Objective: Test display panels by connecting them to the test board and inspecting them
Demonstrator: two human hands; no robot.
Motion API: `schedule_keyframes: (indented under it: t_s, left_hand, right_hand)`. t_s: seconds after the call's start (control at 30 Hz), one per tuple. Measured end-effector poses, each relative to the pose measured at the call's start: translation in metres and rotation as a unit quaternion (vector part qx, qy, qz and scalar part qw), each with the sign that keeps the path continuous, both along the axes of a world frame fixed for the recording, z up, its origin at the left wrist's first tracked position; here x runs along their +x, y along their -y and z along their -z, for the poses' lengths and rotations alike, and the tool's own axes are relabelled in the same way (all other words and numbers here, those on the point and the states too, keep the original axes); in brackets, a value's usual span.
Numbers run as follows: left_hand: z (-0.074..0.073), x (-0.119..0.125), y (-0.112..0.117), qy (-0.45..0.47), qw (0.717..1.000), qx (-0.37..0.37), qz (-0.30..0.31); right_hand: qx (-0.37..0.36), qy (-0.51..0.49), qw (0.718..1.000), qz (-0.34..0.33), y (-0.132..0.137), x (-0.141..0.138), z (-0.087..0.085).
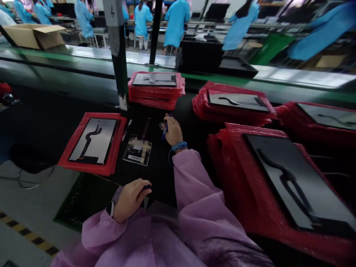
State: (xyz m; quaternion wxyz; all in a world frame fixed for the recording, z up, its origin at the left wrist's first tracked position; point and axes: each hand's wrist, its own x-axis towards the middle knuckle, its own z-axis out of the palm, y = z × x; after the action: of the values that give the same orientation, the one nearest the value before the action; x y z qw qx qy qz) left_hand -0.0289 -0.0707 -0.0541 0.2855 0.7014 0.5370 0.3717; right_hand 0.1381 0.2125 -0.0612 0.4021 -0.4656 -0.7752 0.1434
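Note:
My right hand (172, 130) reaches forward over the black mat (158, 167), closed around a blue pen-like tool (164, 132). It wears a blue wrist strap (179, 146). My left hand (130, 198) rests near the mat's front edge, fingers curled on a small dark thing I cannot make out. A small circuit board (137, 150) lies on the mat between my hands. To its left sits a stack of red trays with a grey panel and flex cable (94, 142) on top.
More stacks of red trays with panels stand behind (156, 87) and to the right (292, 185). A dark post (118, 55) rises behind the mat. A green-edged conveyor (83, 59) runs across the back, with a cardboard box (35, 35). People in blue coats (175, 18) work beyond.

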Motion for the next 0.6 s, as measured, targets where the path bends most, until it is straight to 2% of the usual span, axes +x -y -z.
schedule_keyframes:
  t_s: [0.1, 0.17, 0.23, 0.3, 0.37, 0.4, 0.43, 0.5, 0.6]
  left_hand:
    - [0.003, 0.007, -0.004, 0.003, 1.0, 0.001, 0.0]
    - [0.004, 0.008, -0.005, 0.015, 1.0, -0.008, -0.011]
    - [0.001, 0.009, -0.008, 0.036, 0.999, -0.024, -0.021]
    - [-0.004, 0.008, -0.012, 0.067, 0.996, -0.037, -0.033]
    - [-0.011, 0.009, -0.018, 0.11, 0.991, -0.06, -0.049]
    - [-0.014, 0.011, -0.021, 0.141, 0.985, -0.079, -0.053]
    - [-0.017, 0.013, -0.025, 0.177, 0.978, -0.101, -0.052]
    - [-0.022, 0.02, -0.031, 0.251, 0.957, -0.142, -0.034]
    - [-0.027, 0.035, -0.037, 0.302, 0.938, -0.168, 0.009]
  right_hand:
    - [-0.005, -0.013, 1.0, 0.014, 0.0, -0.007, 0.005]
    - [-0.011, -0.021, 0.999, 0.027, 0.003, -0.008, 0.001]
    - [-0.012, -0.044, 0.999, 0.03, 0.009, -0.008, -0.009]
    - [0.007, -0.133, 0.99, 0.053, 0.024, -0.007, -0.026]
    - [0.017, -0.289, 0.953, 0.094, 0.05, -0.005, -0.047]
    - [0.002, -0.372, 0.922, 0.109, 0.068, -0.004, -0.057]
    - [-0.047, -0.439, 0.893, 0.092, 0.087, -0.002, -0.066]
    - [-0.182, -0.504, 0.844, 0.013, 0.128, 0.003, -0.078]
    - [-0.276, -0.547, 0.79, -0.024, 0.182, 0.009, -0.081]
